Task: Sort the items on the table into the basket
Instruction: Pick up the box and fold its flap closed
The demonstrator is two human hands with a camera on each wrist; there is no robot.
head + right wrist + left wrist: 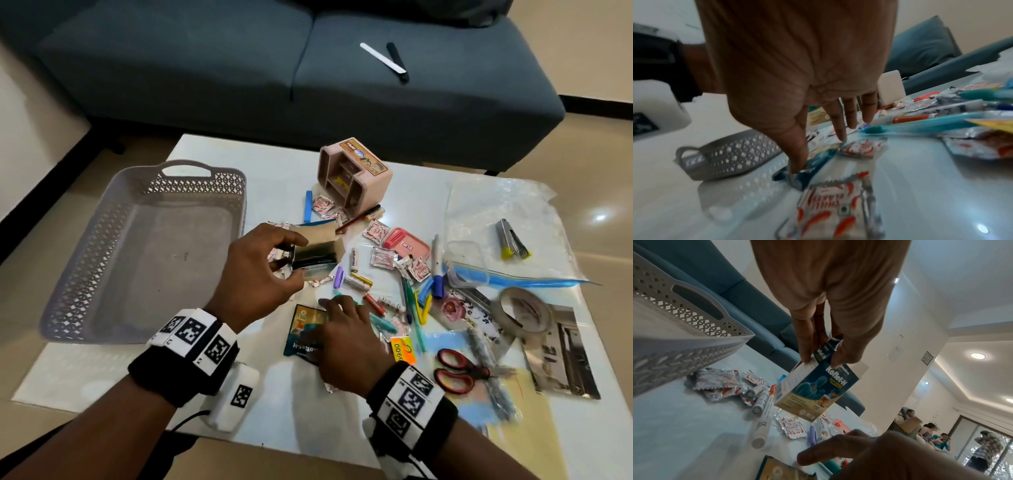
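A grey lattice basket [147,240] stands empty on the left of the white table [260,161]. My left hand [291,257] holds a small teal and cream Koflet-H box [317,251] just right of the basket, above the table; its thumb and fingertips pinch the box's [816,389] upper end. My right hand [337,313] lies with straight fingers on a flat teal packet [303,337] near the table's front. In the right wrist view the thumb [797,162] and a fingertip press on that packet [818,160].
Loose sachets [376,231], pens [414,308] and markers [436,263] litter the table's middle. A pink organiser [352,174] lies tipped at the back. Red scissors [459,371], a tape roll [524,315], a stapler [512,240] and plastic bags sit to the right. A blue sofa [205,68] stands behind.
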